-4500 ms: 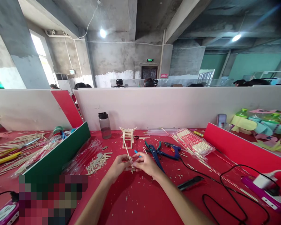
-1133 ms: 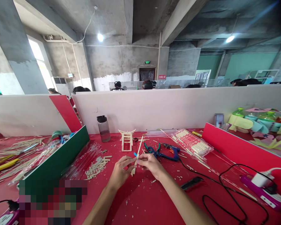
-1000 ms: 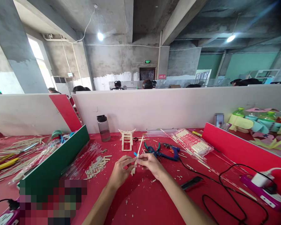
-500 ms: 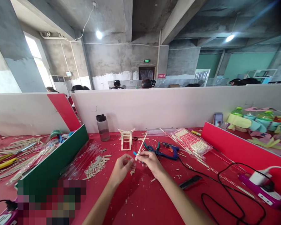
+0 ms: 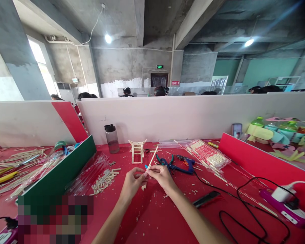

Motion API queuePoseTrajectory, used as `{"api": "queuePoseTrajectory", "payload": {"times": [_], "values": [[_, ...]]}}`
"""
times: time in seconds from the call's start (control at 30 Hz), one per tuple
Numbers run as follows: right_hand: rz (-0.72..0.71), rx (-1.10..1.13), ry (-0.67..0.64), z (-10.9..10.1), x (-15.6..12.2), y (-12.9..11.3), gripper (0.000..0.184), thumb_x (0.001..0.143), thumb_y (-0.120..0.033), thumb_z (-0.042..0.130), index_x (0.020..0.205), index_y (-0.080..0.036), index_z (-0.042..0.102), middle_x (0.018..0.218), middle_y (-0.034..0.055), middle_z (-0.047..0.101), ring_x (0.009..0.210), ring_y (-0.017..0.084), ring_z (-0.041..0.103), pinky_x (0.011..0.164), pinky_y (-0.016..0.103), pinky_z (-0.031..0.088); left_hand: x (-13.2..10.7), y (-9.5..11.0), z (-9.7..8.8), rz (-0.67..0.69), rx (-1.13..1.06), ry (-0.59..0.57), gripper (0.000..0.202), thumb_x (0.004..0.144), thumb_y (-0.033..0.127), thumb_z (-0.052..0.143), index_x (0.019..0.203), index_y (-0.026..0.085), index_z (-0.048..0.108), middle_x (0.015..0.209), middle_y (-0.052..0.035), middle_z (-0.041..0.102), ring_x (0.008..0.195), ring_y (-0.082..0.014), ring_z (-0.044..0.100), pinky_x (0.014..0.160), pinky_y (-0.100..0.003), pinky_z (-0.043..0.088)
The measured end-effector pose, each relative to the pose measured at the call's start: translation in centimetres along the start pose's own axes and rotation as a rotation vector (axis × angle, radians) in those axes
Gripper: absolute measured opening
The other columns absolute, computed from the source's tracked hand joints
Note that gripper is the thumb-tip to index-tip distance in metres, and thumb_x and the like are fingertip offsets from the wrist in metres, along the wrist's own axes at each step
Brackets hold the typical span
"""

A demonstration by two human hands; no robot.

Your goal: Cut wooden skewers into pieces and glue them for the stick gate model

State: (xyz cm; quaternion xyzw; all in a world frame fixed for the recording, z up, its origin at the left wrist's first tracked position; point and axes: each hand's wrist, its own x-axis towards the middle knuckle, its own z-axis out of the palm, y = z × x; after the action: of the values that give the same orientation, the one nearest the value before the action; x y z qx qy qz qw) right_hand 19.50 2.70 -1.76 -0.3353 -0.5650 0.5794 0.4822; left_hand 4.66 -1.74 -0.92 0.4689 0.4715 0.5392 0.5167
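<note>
My left hand (image 5: 133,182) and my right hand (image 5: 163,176) meet over the middle of the red table, fingertips pinched together. Between them a thin wooden stick (image 5: 153,157) leans up and to the right, its lower end hidden by the fingers. A small blue piece (image 5: 146,166) shows beside the stick at the fingertips; its kind is too small to tell. Just beyond my hands stands a small frame built of wooden sticks (image 5: 137,152). Short cut stick pieces (image 5: 104,181) lie in a heap left of my left hand.
Blue-handled pliers (image 5: 165,162) and a blue glue gun (image 5: 189,163) with a black cord lie right of my hands. Behind them is a pack of sticks (image 5: 209,154). A water bottle (image 5: 112,139) stands by the white partition (image 5: 152,118). A black cutter (image 5: 206,199) lies near my right forearm.
My left fingertips have come to the stick's lower end and now meet my right fingers. The stick's upper end has dipped slightly, and the blue piece is more covered.
</note>
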Motion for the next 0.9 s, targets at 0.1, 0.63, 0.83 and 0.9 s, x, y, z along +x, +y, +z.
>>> {"api": "queuePoseTrajectory", "payload": {"times": [0.1,0.63,0.83,0.9], "values": [[0.016,0.003,0.000,0.1,-0.3,-0.4,0.037,0.062,-0.054,0.081,0.071,-0.019,0.073,0.068,0.0038,0.071,0.066,0.020,0.063,0.066,0.031,0.049,0.0,0.0,-0.1,0.047,0.038,-0.018,0.048,0.064,0.051,0.081,0.088,0.014,0.062,0.069,-0.0068,0.074,0.064,-0.0200,0.070,0.065,-0.029,0.055],[-0.003,0.022,0.028,-0.1,0.0,-0.2,0.036,0.058,-0.049,0.084,0.074,-0.018,0.073,0.069,0.0028,0.070,0.063,0.018,0.062,0.065,0.029,0.049,0.6,-0.9,-0.7,0.039,0.102,-0.046,0.044,0.061,0.048,0.084,0.081,0.010,0.075,0.070,-0.0084,0.073,0.064,-0.0189,0.066,0.065,-0.028,0.052],[-0.010,-0.064,-0.005,-0.3,0.2,-0.1,0.033,0.060,-0.048,0.082,0.069,-0.018,0.073,0.064,0.0025,0.069,0.061,0.018,0.061,0.063,0.030,0.048,0.7,-1.2,-0.9,-0.024,0.088,-0.056,0.046,0.056,0.051,0.085,0.076,0.011,0.073,0.065,-0.0059,0.071,0.060,-0.0186,0.066,0.063,-0.030,0.053],[-0.025,-0.090,-0.021,-0.4,0.2,-0.1,0.032,0.062,-0.047,0.081,0.069,-0.018,0.073,0.064,0.0027,0.069,0.061,0.018,0.061,0.062,0.029,0.047,0.7,-1.3,-0.9,-0.027,0.097,-0.064,0.047,0.057,0.053,0.084,0.077,0.011,0.073,0.066,-0.0067,0.072,0.061,-0.0190,0.066,0.063,-0.030,0.053]]}}
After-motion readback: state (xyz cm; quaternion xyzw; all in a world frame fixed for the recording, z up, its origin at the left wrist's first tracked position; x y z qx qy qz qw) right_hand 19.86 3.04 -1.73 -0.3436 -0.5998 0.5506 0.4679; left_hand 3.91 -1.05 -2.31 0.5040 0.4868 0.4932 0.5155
